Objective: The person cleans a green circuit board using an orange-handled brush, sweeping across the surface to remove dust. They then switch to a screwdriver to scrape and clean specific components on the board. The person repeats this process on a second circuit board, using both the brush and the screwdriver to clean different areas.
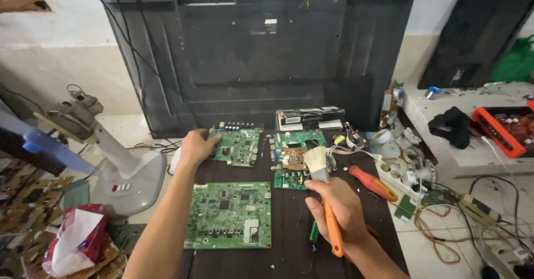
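brush (318,162) right of circuit board (229,214)

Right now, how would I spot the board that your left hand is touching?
Start at the big black panel leaning on the wall and drop to the dark table before it. The left hand grips a small green circuit board at the far left, smaller than the large green board lying nearer.

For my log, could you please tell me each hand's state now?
Left hand: gripping small green circuit board.
Right hand: closed on orange-handled brush.
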